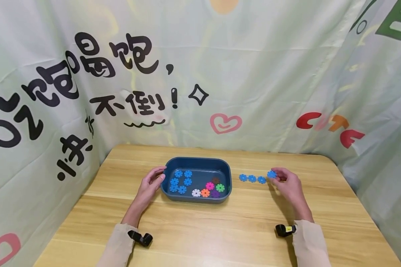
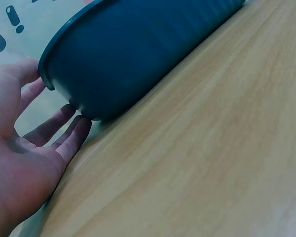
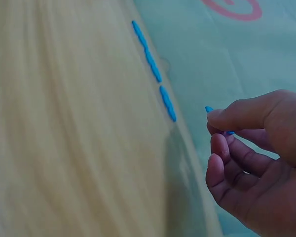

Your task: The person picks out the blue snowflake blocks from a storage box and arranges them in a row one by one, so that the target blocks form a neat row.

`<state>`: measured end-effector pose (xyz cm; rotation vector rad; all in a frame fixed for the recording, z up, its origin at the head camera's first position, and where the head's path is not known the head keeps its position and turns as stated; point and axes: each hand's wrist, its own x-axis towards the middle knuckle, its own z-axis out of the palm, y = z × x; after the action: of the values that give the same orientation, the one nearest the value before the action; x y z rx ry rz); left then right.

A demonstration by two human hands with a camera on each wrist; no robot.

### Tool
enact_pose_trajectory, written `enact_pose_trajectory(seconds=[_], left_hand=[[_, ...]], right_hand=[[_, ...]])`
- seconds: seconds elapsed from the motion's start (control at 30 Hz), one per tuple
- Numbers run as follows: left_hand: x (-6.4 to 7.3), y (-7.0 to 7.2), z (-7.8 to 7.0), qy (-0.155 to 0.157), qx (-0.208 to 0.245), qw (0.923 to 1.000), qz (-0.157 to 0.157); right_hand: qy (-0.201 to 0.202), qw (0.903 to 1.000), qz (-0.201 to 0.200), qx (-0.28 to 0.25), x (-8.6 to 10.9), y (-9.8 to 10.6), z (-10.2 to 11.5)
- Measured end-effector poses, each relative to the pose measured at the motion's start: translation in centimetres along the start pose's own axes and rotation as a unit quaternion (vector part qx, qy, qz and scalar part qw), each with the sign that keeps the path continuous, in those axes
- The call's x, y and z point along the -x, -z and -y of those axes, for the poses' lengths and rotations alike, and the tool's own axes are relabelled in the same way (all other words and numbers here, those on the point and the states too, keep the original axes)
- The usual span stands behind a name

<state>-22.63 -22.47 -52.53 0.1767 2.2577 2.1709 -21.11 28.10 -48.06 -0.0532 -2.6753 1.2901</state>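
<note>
My right hand (image 1: 289,185) pinches a blue notched disc (image 1: 271,174) between thumb and fingers, raised above the table. To its left, three more blue discs (image 1: 252,178) lie in a row on the wood. In the right wrist view the held disc (image 3: 208,108) is mostly hidden by the fingers. My left hand (image 1: 149,188) touches the left end of a dark blue tub (image 1: 197,200), its extended fingers against the outer wall and rim. Inside the tub, several blue discs (image 1: 178,181) lie on the left; white, orange, pink, green, purple and brown discs (image 1: 209,186) sit on the right.
The tub and discs are on a light wooden table (image 1: 200,230). A printed cloth (image 1: 270,74) hangs behind the table and along its sides. Each sleeve carries a small black camera, one on the left wrist (image 1: 142,238) and one on the right (image 1: 284,230).
</note>
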Motion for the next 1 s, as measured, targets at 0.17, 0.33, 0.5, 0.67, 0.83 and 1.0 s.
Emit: enact_pose_trajectory(seconds=[0.17,0.33,0.5,0.67,0.83,1.0], left_hand=[[0.0,0.1,0.1,0.005,-0.002,1.0000,-0.005],[-0.1,0.1,0.1,0.001,-0.007,1.0000,-0.005],[-0.1,0.1,0.1,-0.001,-0.010,0.9999,-0.004],[-0.1,0.0,0.0,-0.008,0.000,1.0000,-0.001],[-0.2,0.0,0.0,-0.013,0.012,0.9998,0.003],[-0.1,0.1,0.1,-0.009,0.008,0.9999,0.003]], right_hand=[[-0.003,0.9996,0.016,0.022,-0.1,0.0,-0.8],[-0.013,0.9990,0.029,0.032,-0.1,-0.1,-1.2],[-0.017,0.9983,0.039,0.040,-0.1,-0.2,-1.3],[-0.017,0.9974,0.049,0.051,-0.2,-0.2,-1.3],[-0.022,0.9963,0.061,0.055,-0.1,-0.1,-1.3],[-0.028,0.9963,0.068,0.045,0.0,0.0,-1.2]])
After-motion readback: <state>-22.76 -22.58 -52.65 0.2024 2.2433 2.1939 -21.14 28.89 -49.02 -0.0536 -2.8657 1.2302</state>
